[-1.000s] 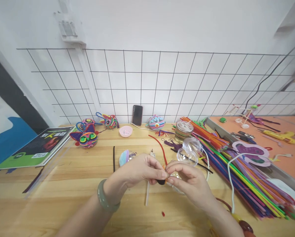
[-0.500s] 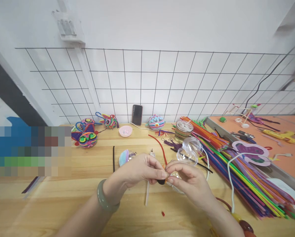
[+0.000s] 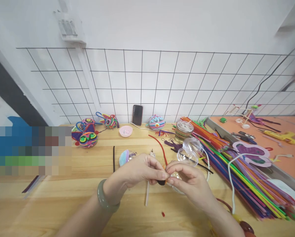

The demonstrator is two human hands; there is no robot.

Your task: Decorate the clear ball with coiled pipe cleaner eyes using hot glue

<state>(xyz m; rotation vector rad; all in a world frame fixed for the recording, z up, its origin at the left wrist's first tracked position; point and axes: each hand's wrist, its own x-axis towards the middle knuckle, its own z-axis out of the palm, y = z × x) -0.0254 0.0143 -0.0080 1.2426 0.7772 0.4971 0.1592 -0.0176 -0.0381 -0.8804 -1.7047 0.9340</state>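
Note:
My left hand, with a green bangle on its wrist, pinches a small black piece with orange on it, which looks like coiled pipe cleaner. Meeting it fingertip to fingertip, my right hand is closed on the orange edge of the same piece. Most of the piece is hidden by my fingers. Just beyond them lies a red pipe cleaner. A clear ball part-covered in pastel stripes sits behind my left hand. A whitish stick pokes out below that hand.
Bundled colourful pipe cleaners fill the right side, with a white cable across them. Clear plastic domes and a lidded jar stand nearby. Finished striped balls, a pink dish and a phone line the back.

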